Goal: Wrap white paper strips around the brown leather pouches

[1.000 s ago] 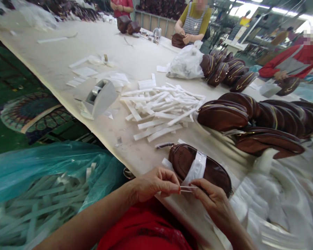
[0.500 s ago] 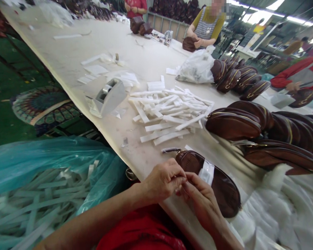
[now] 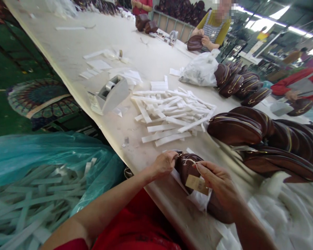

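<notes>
A dark brown leather pouch (image 3: pixel 187 169) lies at the table's near edge, with white wrapping (image 3: pixel 199 200) around its middle. My left hand (image 3: pixel 165 164) is closed at the pouch's upper left end, by its zipper; what its fingers pinch is too small to make out. Over the pouch, my right hand (image 3: pixel 216 180) pinches a thin white string (image 3: pixel 190 160). A tan paper tag (image 3: pixel 197 184) hangs below the fingers, above the wrapping. The pouch's lower right part is partly hidden behind my right hand and forearm.
White strips (image 3: pixel 172 111) are heaped beyond the pouch, beside a tape dispenser (image 3: pixel 111 93). Brown pouches (image 3: pixel 234 126) line the right, near white wrapping (image 3: pixel 284 211). A teal bag (image 3: pixel 99 170) of strips stands lower left. A person (image 3: pixel 214 29) works across the table.
My hands were together in front of the pouch and have moved apart. The left is now at the zipper end, the right over the pouch with the string. The tan tag has come into view.
</notes>
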Available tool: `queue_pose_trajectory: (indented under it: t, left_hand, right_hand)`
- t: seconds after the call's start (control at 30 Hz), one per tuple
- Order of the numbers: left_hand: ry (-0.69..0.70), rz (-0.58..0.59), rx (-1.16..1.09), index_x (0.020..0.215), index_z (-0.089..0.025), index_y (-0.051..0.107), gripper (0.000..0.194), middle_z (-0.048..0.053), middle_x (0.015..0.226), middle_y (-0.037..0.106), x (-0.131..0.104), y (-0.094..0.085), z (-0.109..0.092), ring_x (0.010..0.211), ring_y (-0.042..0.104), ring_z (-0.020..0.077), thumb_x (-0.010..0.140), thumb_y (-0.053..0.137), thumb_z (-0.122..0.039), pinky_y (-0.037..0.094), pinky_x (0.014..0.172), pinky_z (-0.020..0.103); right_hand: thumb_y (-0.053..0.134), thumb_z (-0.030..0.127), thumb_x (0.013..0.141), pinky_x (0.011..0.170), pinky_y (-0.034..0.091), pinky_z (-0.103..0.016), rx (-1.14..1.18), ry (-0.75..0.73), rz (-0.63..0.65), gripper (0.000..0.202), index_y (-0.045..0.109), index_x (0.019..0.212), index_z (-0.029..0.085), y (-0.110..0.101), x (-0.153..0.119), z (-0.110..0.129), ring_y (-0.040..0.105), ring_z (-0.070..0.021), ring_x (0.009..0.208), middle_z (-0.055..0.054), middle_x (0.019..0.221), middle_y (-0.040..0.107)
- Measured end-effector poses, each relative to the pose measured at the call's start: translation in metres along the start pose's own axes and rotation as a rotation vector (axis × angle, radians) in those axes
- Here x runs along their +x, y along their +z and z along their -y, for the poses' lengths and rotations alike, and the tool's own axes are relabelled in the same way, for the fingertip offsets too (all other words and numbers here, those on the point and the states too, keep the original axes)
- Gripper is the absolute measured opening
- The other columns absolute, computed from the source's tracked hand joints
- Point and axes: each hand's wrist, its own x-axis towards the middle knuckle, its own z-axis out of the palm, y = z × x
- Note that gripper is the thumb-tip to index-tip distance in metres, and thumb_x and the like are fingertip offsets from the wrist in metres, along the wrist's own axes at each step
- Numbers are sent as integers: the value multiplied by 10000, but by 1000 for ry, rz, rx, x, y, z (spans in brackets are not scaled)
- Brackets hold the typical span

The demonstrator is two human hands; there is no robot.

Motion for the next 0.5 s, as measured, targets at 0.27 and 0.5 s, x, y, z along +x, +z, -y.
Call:
queue_pose_trajectory:
  t: [0.27,0.5]
  left_hand:
    - [18,2,32,955,-147,658,275,89,1003,672,24,13,12,921,602,210,767,472,-72,449,882,317]
    - [-91,-93,-50,886,-158,623,200,42,874,678,32,20,15,820,608,163,780,467,-92,469,824,283]
  right_hand:
    - [457,465,817,603,403,-261,-538,-216,-84,383,696,816,165,-20,55,-2,560,-163,637,-12,662,607]
    - [438,416,815,609,390,-263,-702,-246,-60,362,682,736,160,-21,83,4,564,-172,641,-25,637,613]
